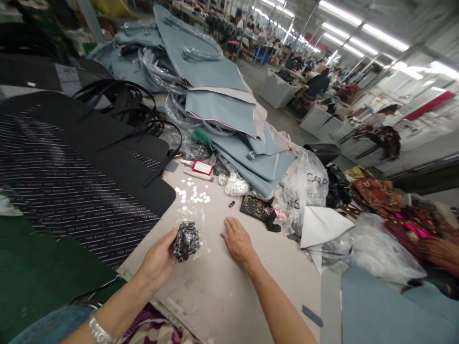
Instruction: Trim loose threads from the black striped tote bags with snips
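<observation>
My left hand [159,260] is closed around a clear plastic bag of small black parts [186,240], held just above the beige tabletop [229,291]. My right hand [238,241] lies flat on the table with fingers stretched out, holding nothing. Beyond the bag lies a scatter of small white round discs [191,193]. A small dark patterned card [254,207] sits just past my right hand.
Black striped fabric sheets [71,186] and black straps [125,102] cover the left. A stack of light blue bag panels [222,105] rises at the back. Plastic bags [308,186], a white sheet [322,224] and coloured fabric [380,193] crowd the right. A red-labelled tube [201,167] lies nearby.
</observation>
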A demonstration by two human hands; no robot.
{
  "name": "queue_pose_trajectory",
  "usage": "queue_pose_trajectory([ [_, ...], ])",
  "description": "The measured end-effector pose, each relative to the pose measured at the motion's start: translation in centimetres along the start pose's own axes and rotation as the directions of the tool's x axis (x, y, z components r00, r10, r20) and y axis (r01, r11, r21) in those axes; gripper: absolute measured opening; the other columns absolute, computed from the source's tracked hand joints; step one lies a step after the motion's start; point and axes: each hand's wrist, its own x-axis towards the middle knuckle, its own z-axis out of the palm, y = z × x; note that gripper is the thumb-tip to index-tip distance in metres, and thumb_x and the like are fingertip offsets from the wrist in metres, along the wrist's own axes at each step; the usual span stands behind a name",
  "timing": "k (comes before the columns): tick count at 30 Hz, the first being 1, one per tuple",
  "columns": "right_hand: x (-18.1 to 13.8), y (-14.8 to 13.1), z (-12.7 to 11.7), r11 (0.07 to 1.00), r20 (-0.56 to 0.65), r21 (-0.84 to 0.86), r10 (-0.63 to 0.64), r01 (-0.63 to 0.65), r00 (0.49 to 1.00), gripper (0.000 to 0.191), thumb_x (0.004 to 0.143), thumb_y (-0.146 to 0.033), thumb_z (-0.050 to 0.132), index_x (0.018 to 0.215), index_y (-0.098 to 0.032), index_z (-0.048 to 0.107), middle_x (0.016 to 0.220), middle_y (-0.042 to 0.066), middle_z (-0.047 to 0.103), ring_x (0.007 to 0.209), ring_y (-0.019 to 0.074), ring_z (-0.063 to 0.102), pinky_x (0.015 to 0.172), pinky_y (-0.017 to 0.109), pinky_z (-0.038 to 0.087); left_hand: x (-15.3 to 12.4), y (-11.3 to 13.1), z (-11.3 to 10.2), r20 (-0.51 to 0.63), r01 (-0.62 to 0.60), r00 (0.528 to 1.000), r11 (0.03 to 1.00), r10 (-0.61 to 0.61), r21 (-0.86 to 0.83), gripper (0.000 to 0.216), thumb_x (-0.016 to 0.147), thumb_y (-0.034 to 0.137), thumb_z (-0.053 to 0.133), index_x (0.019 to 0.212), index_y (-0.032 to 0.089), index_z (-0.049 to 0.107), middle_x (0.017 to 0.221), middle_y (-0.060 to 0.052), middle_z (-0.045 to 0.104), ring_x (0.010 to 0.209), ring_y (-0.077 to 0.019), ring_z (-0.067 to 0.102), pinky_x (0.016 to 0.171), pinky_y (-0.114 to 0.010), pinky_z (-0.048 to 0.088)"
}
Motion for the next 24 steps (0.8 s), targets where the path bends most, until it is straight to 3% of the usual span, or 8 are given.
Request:
queue_pose_trajectory([
  [5, -2.8, 1.0, -0.8, 0.995, -0.098, 0.035, 0.095, -0.092, 0.991, 0.038, 0.096, -0.026, 0.045, 0.128, -0.013, 0.059, 0.13, 0.017, 0.06, 0.126, 0.027, 0.052, 0.108, 0.049, 0.044, -0.1, -0.2, 0.0, 0.053, -0.021, 0.998, 1.0, 0.021, -0.002, 0.025, 0.091, 0.018, 0.053, 0.107, 0.009, 0.068, 0.096, -0.01, 0.075, 0.084, -0.0203, 0.07, 0.072, -0.03, 0.059],
  [9, -4.7, 1.7, -0.7, 0.971, -0.228, 0.078, 0.24, -0.228, 0.944, 0.038, 0.096, -0.018, 0.036, 0.125, -0.01, 0.06, 0.126, 0.02, 0.062, 0.121, 0.0257, 0.056, 0.103, 0.049, 0.049, 0.4, -0.8, -0.3, 0.097, -0.05, 0.994, 0.997, 0.045, 0.051, 0.023, 0.09, 0.021, 0.055, 0.105, 0.009, 0.068, 0.096, -0.01, 0.073, 0.084, -0.0191, 0.069, 0.071, -0.027, 0.057],
  [13, -6.4, 1.9, -0.6, 0.945, -0.301, 0.136, 0.326, -0.298, 0.896, 0.038, 0.094, -0.017, 0.039, 0.126, -0.015, 0.059, 0.121, 0.016, 0.065, 0.116, 0.0236, 0.058, 0.101, 0.048, 0.05, 1.3, -2.0, -0.2, 0.195, -0.163, 0.973, 0.97, 0.127, 0.182, 0.034, 0.084, 0.038, 0.063, 0.103, 0.011, 0.064, 0.095, -0.01, 0.071, 0.085, -0.0204, 0.066, 0.072, -0.029, 0.055],
  [15, -7.2, 1.8, -0.5, 0.934, -0.322, 0.16, 0.357, -0.321, 0.877, 0.037, 0.094, -0.017, 0.04, 0.126, -0.015, 0.058, 0.121, 0.015, 0.065, 0.117, 0.0232, 0.058, 0.101, 0.047, 0.051, 2.1, -2.6, 0.3, 0.296, -0.363, 0.919, 0.855, 0.262, 0.37, 0.043, 0.084, 0.053, 0.057, 0.098, 0.013, 0.06, 0.088, -0.008, 0.068, 0.079, -0.0198, 0.064, 0.069, -0.03, 0.054],
  [17, -7.9, 1.7, -0.4, 0.923, -0.338, 0.178, 0.383, -0.341, 0.86, 0.036, 0.094, -0.017, 0.041, 0.125, -0.014, 0.059, 0.121, 0.016, 0.065, 0.116, 0.0235, 0.058, 0.1, 0.047, 0.051, 2.9, -3.1, 1.2, 0.406, -0.54, 0.838, 0.66, 0.363, 0.522, 0.044, 0.086, 0.059, 0.049, 0.09, 0.016, 0.057, 0.078, -0.004, 0.063, 0.071, -0.0181, 0.061, 0.065, -0.029, 0.05],
  [19, -8.4, 1.5, -0.2, 0.914, -0.35, 0.194, 0.403, -0.356, 0.846, 0.035, 0.094, -0.017, 0.042, 0.123, -0.014, 0.06, 0.12, 0.016, 0.064, 0.115, 0.024, 0.058, 0.099, 0.048, 0.052, 3.8, -3.2, 2.5, 0.49, -0.635, 0.772, 0.496, 0.404, 0.592, 0.037, 0.087, 0.056, 0.05, 0.088, 0.019, 0.055, 0.076, -0.002, 0.06, 0.07, -0.018, 0.057, 0.066, -0.029, 0.047],
  [21, -8.7, 1.3, 0.0, 0.908, -0.356, 0.21, 0.417, -0.363, 0.836, 0.035, 0.093, -0.017, 0.042, 0.122, -0.015, 0.061, 0.121, 0.016, 0.063, 0.115, 0.0245, 0.058, 0.099, 0.049, 0.051, 4.7, -3.4, 4.2, 0.576, -0.71, 0.701, 0.346, 0.42, 0.613, 0.026, 0.086, 0.046, 0.055, 0.089, 0.02, 0.057, 0.083, -0.003, 0.059, 0.079, -0.0208, 0.055, 0.077, -0.033, 0.046],
  [24, -8.8, 0.8, 0.3, 0.903, -0.359, 0.234, 0.424, -0.359, 0.832, 0.036, 0.091, -0.014, 0.042, 0.121, -0.017, 0.062, 0.124, 0.016, 0.061, 0.118, 0.0255, 0.054, 0.102, 0.05, 0.048, 6.0, -4.2, 6.7, 0.739, -0.814, 0.566, 0.103, 0.364, 0.572, 0.014, 0.085, 0.034, 0.058, 0.086, 0.02, 0.058, 0.093, -0.007, 0.058, 0.094, -0.0259, 0.052, 0.093, -0.042, 0.039],
])
